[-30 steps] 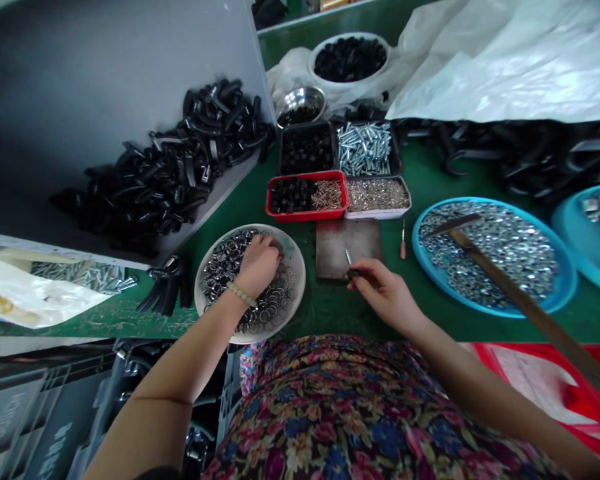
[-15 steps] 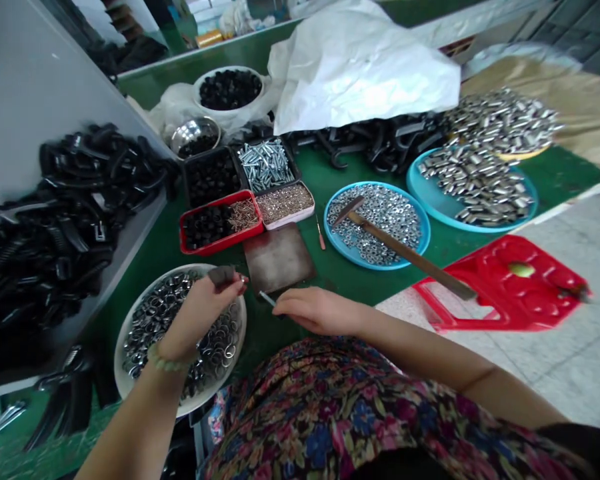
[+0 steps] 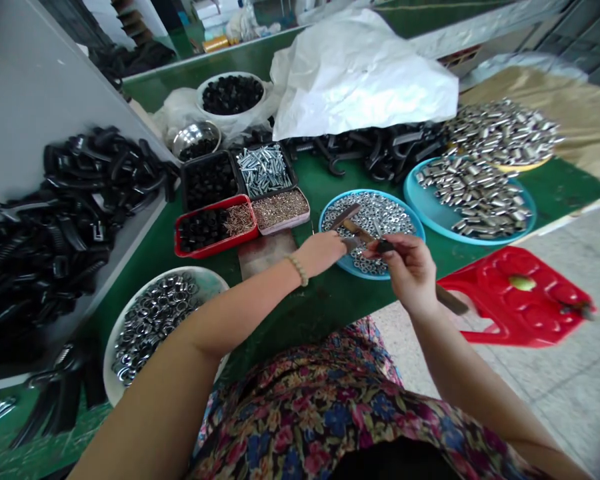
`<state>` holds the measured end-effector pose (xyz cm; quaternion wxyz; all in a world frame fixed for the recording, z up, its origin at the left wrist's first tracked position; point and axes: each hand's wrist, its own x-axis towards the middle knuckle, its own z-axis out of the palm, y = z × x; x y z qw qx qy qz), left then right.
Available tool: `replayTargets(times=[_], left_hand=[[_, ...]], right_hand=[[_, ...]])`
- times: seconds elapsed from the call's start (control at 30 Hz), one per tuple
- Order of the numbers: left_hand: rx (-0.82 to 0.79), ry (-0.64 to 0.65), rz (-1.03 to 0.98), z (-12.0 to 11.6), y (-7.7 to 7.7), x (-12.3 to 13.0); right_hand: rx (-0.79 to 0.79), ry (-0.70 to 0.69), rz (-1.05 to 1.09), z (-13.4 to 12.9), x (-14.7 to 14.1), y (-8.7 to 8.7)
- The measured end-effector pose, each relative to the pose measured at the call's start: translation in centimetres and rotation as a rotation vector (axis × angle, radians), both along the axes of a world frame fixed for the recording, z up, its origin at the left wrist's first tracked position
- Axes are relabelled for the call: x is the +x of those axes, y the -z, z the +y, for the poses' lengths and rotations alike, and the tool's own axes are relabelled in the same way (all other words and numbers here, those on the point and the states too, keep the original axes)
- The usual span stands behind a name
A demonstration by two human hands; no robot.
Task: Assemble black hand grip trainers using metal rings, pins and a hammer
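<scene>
My right hand point(image 3: 410, 270) is raised above the blue tray, pinching a small black part point(image 3: 384, 246) between finger and thumb. My left hand point(image 3: 323, 253) reaches over the tray's near rim, its fingers closed on a small grey piece point(image 3: 351, 244), which is partly hidden. A wooden-handled hammer point(image 3: 375, 237) lies across the blue tray point(image 3: 373, 193) of steel nuts, directly below and between my hands. Behind my left wrist, a worn steel plate point(image 3: 263, 259) lies on the green bench.
A white bowl of metal rings point(image 3: 211, 282) sits at the lower left, below a heap of black springs and clips. Small trays of black and metal parts stand behind. Another blue tray, a white plastic sheet and a red stool are nearby.
My left hand has left the bowl of rings and moved right over the blue tray. My right hand has risen and moved right. The view has swung right since the oldest frame.
</scene>
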<state>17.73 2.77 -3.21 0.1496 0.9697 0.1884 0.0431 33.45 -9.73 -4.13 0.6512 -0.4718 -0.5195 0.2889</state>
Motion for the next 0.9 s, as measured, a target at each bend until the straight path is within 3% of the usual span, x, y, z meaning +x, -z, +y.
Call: replayTargets(times=[0.07,0.13,0.27,0.4,0.5,0.6,0.77,0.83,0.9], left_hand=[[0.18,0.162,0.123,0.6,0.9,1.6],[0.265,0.242,0.153,0.8,1.3,2.3],[0.265,0.21,0.182,0.6,1.5,3.1],[0.119,0.144,0.161,0.8,2.0,4.2],[-0.117,-0.043,0.021,1.2,1.5,3.5],[-0.445,-0.266,-0.213,0.9,0.3,0.9],[-1.442,-0.752,-0.885,-2.2,-1.2,-5.0],[-1.621,-0.819,-1.018,-3.6,-1.6,-6.8],[-1.663,-0.827,-1.068,-4.5,-1.9,-8.3]], right_hand=[[-0.023,0.028,0.041,-0.1,0.6,-0.2],[-0.048,0.024,0.054,-0.2,0.7,-0.2],[-0.078,-0.025,0.081,-0.2,-0.3,0.1],[-0.101,-0.038,0.087,-0.1,-1.4,-0.1],[-0.104,-0.057,0.09,-0.4,-1.9,-0.4],[-0.136,-0.128,0.061,-0.9,-2.6,-0.3],[-0.182,-0.334,-0.052,-0.5,-5.0,0.1],[-0.2,-0.4,-0.069,0.1,-6.0,0.1],[-0.229,-0.47,-0.092,0.7,-6.6,-0.3]])
